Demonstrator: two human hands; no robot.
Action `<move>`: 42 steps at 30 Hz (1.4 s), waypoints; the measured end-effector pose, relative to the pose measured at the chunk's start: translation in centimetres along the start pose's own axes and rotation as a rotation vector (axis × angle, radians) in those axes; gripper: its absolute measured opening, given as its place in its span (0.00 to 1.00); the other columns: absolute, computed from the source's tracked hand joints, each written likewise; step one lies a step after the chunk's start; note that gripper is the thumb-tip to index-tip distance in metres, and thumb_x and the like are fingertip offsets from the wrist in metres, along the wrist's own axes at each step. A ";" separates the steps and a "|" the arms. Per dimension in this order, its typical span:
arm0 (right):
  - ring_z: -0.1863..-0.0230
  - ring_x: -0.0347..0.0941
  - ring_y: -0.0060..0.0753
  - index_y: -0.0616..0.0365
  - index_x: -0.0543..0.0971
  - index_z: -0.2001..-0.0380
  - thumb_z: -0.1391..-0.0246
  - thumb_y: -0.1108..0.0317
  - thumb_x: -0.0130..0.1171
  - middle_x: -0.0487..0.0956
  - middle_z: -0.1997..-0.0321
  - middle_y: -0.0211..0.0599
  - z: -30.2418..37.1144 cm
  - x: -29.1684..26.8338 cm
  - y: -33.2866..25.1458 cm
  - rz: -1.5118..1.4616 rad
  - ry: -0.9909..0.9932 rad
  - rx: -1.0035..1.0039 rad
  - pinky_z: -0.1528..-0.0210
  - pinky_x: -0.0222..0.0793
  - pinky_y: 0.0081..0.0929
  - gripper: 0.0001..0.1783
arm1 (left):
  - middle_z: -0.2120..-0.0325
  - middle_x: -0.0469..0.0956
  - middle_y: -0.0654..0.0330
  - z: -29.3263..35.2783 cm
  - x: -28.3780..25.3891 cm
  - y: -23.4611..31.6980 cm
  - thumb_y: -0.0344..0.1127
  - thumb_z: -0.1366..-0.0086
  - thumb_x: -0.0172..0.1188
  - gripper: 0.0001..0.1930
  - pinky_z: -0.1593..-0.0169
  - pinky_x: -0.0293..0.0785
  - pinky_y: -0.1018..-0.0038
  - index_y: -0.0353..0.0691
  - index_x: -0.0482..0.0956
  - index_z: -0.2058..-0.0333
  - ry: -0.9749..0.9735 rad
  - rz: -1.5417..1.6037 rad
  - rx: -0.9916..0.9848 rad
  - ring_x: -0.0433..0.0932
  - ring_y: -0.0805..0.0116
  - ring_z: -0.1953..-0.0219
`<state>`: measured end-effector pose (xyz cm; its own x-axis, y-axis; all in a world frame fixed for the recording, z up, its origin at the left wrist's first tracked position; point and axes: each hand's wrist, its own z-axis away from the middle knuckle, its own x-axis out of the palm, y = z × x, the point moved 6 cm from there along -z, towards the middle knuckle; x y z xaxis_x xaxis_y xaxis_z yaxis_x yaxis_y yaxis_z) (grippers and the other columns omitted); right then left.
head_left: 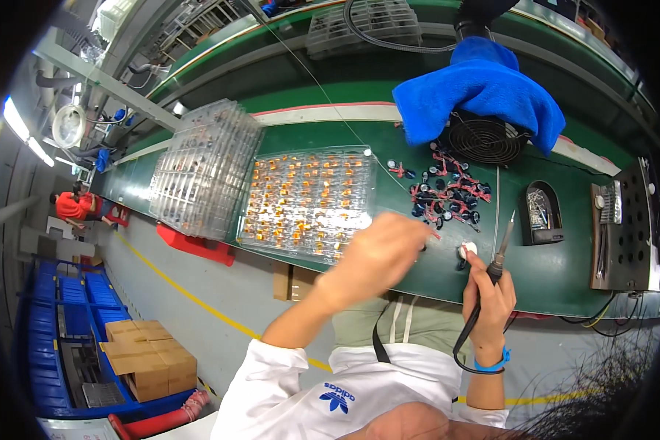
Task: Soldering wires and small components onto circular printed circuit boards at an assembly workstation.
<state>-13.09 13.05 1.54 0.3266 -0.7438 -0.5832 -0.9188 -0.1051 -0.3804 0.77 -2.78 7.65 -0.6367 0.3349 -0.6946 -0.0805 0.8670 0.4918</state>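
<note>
My right hand [489,297] grips a soldering iron [497,270] like a pen, its metal tip pointing away from me over the green bench. A small white round piece [468,251] shows at its thumb and finger, with a dark bit beneath. My left hand [381,249], blurred by motion, hovers at the tray's right edge with its fingers pinched together. Something thin and red shows by those fingertips; what they hold is unclear. Beyond both hands lies a pile of small round dark parts with red wires [451,192]. A clear plastic tray [372,183] holds rows of orange-coloured pieces.
Clear trays [205,169] stand stacked at the left. A black fan [485,139] under a blue cloth [484,88] stands behind the pile. Right of the iron are a black holder [543,233] with metal shavings and a metal box [642,249]. Cardboard boxes [154,359] rest on blue shelving.
</note>
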 end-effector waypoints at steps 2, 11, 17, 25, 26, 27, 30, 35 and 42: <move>0.62 0.78 0.49 0.59 0.76 0.48 0.44 0.86 0.62 0.86 0.48 0.47 0.2 -0.2 0.7 -0.139 0.037 0.077 0.60 0.74 0.37 0.22 | 0.60 0.86 0.54 0.8 -4.2 -3.9 0.19 0.42 0.68 0.13 0.55 0.81 0.66 0.36 0.86 0.57 0.099 -0.137 -0.118 0.84 0.54 0.59; 0.70 0.72 0.29 0.60 0.73 0.44 0.43 0.86 0.63 0.86 0.44 0.44 1.0 -0.6 1.3 -0.241 0.171 0.106 0.64 0.71 0.24 0.24 | 0.62 0.87 0.53 3.1 -14.8 -17.3 0.27 0.37 0.69 0.12 0.56 0.80 0.65 0.38 0.86 0.54 0.188 -0.578 -0.337 0.84 0.56 0.63; 0.70 0.73 0.30 0.61 0.72 0.43 0.43 0.87 0.62 0.86 0.44 0.45 1.0 -0.9 1.2 -0.224 0.157 0.108 0.64 0.71 0.24 0.25 | 0.62 0.88 0.53 3.1 -13.6 -19.9 0.25 0.37 0.67 0.13 0.52 0.80 0.64 0.35 0.84 0.52 0.104 -0.570 -0.386 0.85 0.55 0.59; 0.65 0.76 0.34 0.61 0.70 0.41 0.41 0.87 0.61 0.86 0.46 0.52 0.9 -0.7 1.3 -0.232 0.154 0.075 0.64 0.74 0.26 0.26 | 0.57 0.84 0.55 3.1 -13.9 -19.2 0.23 0.28 0.60 0.13 0.50 0.80 0.72 0.30 0.79 0.46 0.391 -0.019 -0.471 0.83 0.69 0.58; 0.64 0.78 0.35 0.60 0.70 0.41 0.41 0.87 0.60 0.86 0.46 0.53 0.8 -0.7 1.2 -0.238 0.150 0.067 0.63 0.75 0.26 0.26 | 0.57 0.84 0.55 2.6 -13.3 -17.5 0.23 0.28 0.60 0.13 0.50 0.80 0.72 0.30 0.79 0.46 0.385 -0.015 -0.470 0.83 0.69 0.58; 0.62 0.80 0.37 0.60 0.70 0.41 0.40 0.88 0.60 0.86 0.47 0.54 0.9 -0.9 1.3 -0.233 0.145 0.063 0.62 0.76 0.26 0.26 | 0.57 0.84 0.54 1.7 -12.0 -15.5 0.22 0.28 0.59 0.12 0.50 0.81 0.72 0.29 0.79 0.47 0.433 0.238 -0.466 0.84 0.68 0.57; 0.63 0.83 0.41 0.60 0.70 0.42 0.40 0.87 0.59 0.86 0.48 0.54 0.7 -1.5 1.1 -0.248 0.144 0.056 0.60 0.77 0.26 0.25 | 0.54 0.83 0.52 0.9 -8.1 -10.9 0.20 0.30 0.61 0.13 0.49 0.83 0.72 0.28 0.78 0.48 0.419 0.630 -0.442 0.84 0.66 0.53; 0.74 0.81 0.37 0.63 0.67 0.34 0.27 0.64 0.56 0.88 0.56 0.55 2.1 -2.6 1.0 -0.322 0.133 0.079 0.67 0.80 0.31 0.25 | 0.55 0.84 0.51 0.6 -1.2 -6.7 0.17 0.33 0.63 0.15 0.50 0.82 0.73 0.28 0.78 0.48 0.273 0.955 -0.450 0.83 0.67 0.52; 0.74 0.79 0.44 0.71 0.76 0.44 0.30 0.48 0.58 0.84 0.70 0.48 3.3 -4.9 0.0 -0.231 0.105 0.089 0.69 0.76 0.35 0.32 | 0.54 0.84 0.52 -1.3 5.0 -3.6 0.18 0.32 0.64 0.17 0.46 0.80 0.72 0.30 0.77 0.46 0.097 0.931 -0.379 0.83 0.68 0.51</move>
<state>-13.99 18.85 2.02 0.4960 -0.7717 -0.3981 -0.7981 -0.2246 -0.5591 -3.13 -4.70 3.08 -0.6287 0.7727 0.0877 0.2528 0.0964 0.9627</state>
